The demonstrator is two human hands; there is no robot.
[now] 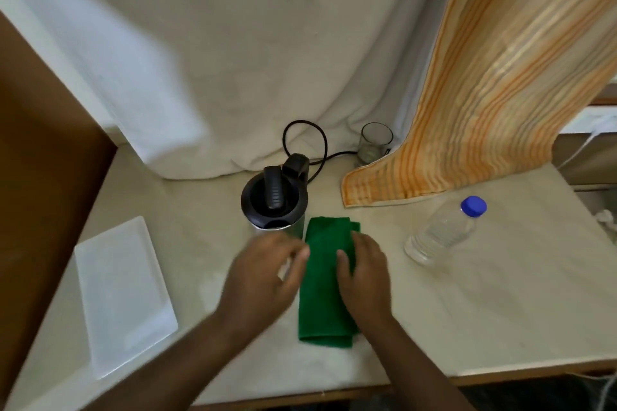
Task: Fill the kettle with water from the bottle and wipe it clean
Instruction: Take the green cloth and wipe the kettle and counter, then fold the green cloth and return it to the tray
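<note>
A steel kettle [274, 200] with a black lid and handle stands at the middle of the table, lid down. A folded green cloth [324, 294] lies flat just in front of it, to the right. My right hand [364, 274] rests palm-down on the cloth's right side. My left hand [263, 277] hovers by the cloth's left edge, fingers apart and slightly blurred, holding nothing. A clear plastic bottle [444, 232] with a blue cap stands at the right, capped.
A white rectangular tray [123, 294] lies at the left. A drinking glass [374, 142] and the kettle's black cord [322, 143] sit at the back. An orange striped towel [484, 93] hangs onto the table at the right. White cloth drapes behind.
</note>
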